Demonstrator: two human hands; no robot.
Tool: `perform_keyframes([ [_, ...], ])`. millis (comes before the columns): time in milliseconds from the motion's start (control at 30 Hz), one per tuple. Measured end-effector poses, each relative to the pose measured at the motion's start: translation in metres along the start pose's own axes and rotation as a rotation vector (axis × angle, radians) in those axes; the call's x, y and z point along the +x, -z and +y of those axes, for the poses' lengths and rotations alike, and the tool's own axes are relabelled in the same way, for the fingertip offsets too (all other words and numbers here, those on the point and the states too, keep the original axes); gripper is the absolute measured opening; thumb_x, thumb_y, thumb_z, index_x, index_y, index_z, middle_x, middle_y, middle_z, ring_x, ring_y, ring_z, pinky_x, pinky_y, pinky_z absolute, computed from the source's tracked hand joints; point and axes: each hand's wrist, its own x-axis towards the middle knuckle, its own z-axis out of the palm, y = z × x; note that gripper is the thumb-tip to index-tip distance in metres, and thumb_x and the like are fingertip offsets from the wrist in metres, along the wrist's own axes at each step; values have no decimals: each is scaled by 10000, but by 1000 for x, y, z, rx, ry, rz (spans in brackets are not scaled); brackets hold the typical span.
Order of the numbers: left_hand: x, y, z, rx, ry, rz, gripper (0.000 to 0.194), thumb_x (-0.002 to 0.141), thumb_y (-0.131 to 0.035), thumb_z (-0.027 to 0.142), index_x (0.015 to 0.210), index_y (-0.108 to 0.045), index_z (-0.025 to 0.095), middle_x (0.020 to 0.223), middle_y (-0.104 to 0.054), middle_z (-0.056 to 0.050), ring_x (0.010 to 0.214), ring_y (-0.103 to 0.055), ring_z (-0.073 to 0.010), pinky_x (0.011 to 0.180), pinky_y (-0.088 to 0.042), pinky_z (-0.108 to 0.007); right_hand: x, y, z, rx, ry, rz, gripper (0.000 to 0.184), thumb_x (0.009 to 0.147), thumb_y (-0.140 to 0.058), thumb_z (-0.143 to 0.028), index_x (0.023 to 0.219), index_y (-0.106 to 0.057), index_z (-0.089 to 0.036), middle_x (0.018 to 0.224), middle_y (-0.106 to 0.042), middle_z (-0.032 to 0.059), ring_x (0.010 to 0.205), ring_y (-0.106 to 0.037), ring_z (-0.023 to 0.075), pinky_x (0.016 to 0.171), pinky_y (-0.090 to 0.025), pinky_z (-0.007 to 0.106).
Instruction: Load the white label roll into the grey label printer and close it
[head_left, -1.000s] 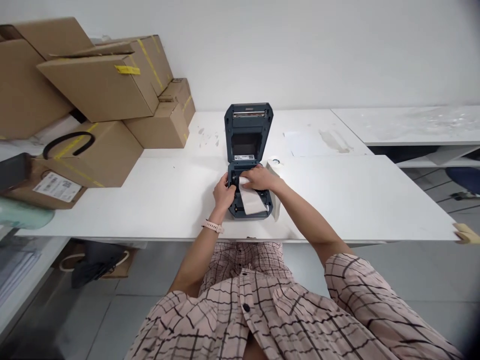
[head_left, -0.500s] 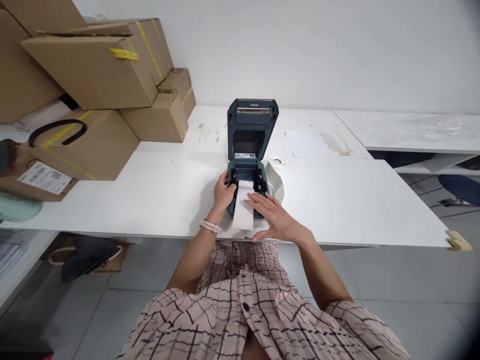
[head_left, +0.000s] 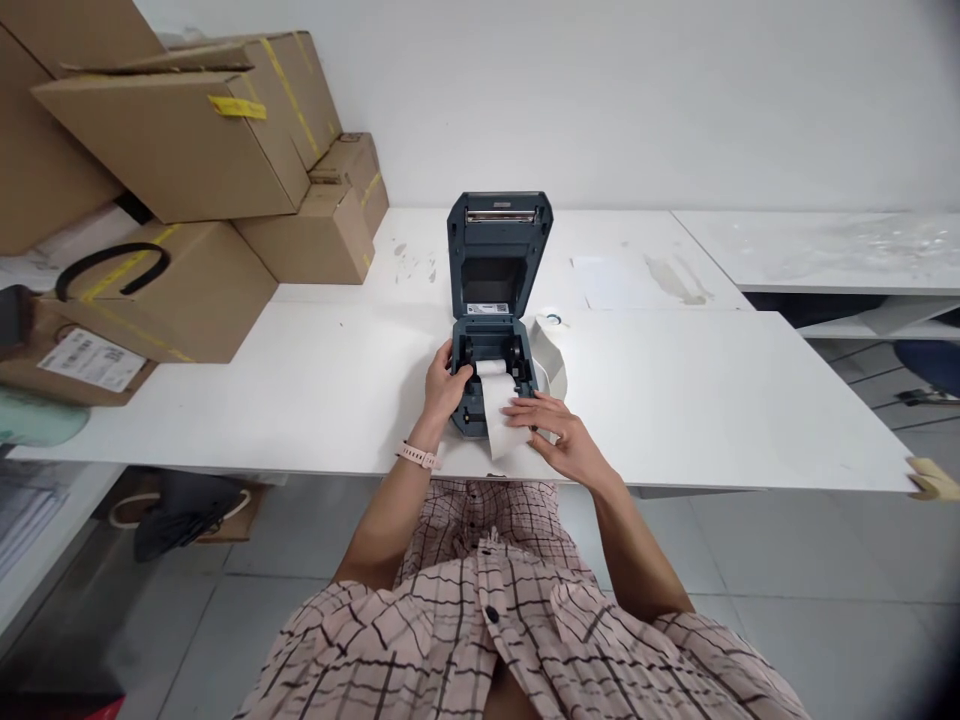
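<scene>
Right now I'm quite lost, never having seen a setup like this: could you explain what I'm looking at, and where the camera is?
There's no robot here, just a person's bare hands. The view comes from a camera worn on that person's head, looking forward and down. On the white table stands an open dark machine, which looks like a label printer. The left hand grips its left side. The right hand has its fingers over a white paper strip coming out of it; whether they pinch it is unclear. Cardboard boxes are piled to the left.
</scene>
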Motion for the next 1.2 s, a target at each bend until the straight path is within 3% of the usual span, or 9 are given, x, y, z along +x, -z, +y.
perform_keyframes([
  [133,-2,0,4,-7,14,-11,684,819,-638,191,1495,-541,226,1556,-589,-107,1415,-572,-286,1167,-479,-425,-3,-8,2,13,-30,83,221,1010,-629,-311,1197,-741,-349,1198,-819,29,1218,-746,263,1197,-466,602],
  [233,-3,0,7,-19,25,-4,686,819,-643,190,1497,-537,209,1550,-590,-121,1409,-573,-286,1163,-478,-422,-2,-13,2,17,-13,105,143,1009,-628,-322,1078,-753,-334,1138,-836,22,1194,-758,269,1187,-471,605],
  [1033,-3,1,8,-10,18,-2,663,832,-700,256,1478,-549,241,1538,-597,-113,1398,-571,-302,1148,-483,-446,-1,-20,1,7,-19,78,126,993,-651,-337,1029,-772,-340,1181,-825,11,1237,-736,284,1221,-397,655],
  [1133,-3,2,9,-17,26,-11,672,836,-702,259,1486,-537,221,1558,-577,-125,1422,-554,-313,1170,-470,-455,-3,-11,-7,4,-22,-18,162,999,-656,-418,1082,-776,-349,1259,-799,17,1323,-682,299,1253,-333,690],
  [1200,-8,3,10,-13,52,-12,700,866,-697,299,1529,-487,218,1610,-524,-134,1478,-504,-320,1201,-446,-459,0,6,-18,15,-3,-190,405,938,-714,-551,1307,-707,-382,1460,-688,21,1459,-560,320,1286,-273,701],
])
